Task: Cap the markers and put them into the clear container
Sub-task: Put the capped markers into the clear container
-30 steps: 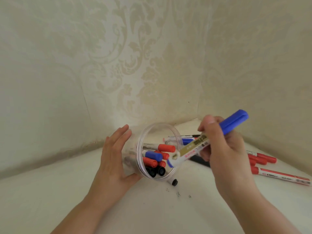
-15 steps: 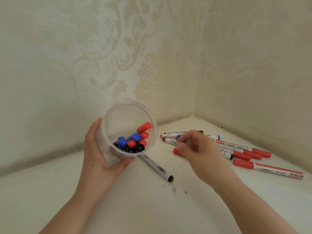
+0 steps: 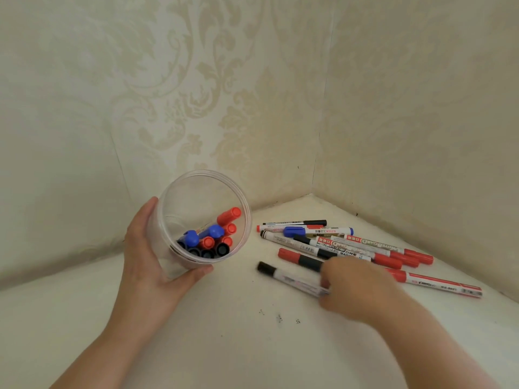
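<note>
1. The clear container (image 3: 179, 220), tilted and holding capped markers (image 3: 209, 238), is gripped by the left hand (image 3: 148, 258).
2. Right of the container, a black-capped marker (image 3: 286, 279) is touched by the blurred right hand (image 3: 356, 287); its grasp cannot be told.

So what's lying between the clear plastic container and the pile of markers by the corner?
Nothing: in the head view, bare white tabletop separates the clear round plastic container in the left hand from the marker pile.
</note>
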`<state>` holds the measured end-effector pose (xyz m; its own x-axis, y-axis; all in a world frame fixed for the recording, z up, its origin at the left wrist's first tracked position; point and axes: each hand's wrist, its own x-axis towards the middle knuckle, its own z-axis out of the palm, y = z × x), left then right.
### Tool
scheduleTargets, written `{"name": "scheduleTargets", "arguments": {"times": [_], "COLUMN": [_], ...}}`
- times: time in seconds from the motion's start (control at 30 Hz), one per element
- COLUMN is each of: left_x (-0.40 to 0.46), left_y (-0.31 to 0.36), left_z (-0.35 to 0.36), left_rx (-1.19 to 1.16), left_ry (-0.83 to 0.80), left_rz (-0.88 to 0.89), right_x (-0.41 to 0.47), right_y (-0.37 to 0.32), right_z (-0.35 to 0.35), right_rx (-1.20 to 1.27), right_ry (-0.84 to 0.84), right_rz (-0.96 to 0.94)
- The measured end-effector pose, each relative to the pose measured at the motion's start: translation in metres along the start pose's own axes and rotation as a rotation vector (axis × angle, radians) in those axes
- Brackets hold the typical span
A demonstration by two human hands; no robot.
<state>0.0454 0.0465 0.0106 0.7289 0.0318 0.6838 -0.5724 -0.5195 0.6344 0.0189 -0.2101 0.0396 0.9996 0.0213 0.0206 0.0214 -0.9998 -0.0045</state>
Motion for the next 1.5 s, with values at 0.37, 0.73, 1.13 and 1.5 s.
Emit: {"name": "scheduleTargets", "arguments": {"times": [0.37,0.73,1.13,1.5], "left_x": [-0.001,0.002,0.0,-0.003], "left_y": [0.001,-0.002,0.004,0.014], "left_z": [0.002,0.002,0.006,0.016], "left_rx": [0.017,-0.047,0.016,0.067], "left_ry": [-0.017,-0.067,-0.111,-0.22], "left_rz": [0.01,-0.042,-0.04,0.25], "right_x": [0.014,0.01,0.003,-0.002], "right_y": [-0.004,0.025,0.106,0.022], "right_z": [0.016,0.0,0.014,-0.027], "right_rx": [0.046,0.229,0.197,0.649], "right_ry": [0.024,0.044,-0.048,0.609], "right_rz": [0.035,0.169,0.423,0.135]}}
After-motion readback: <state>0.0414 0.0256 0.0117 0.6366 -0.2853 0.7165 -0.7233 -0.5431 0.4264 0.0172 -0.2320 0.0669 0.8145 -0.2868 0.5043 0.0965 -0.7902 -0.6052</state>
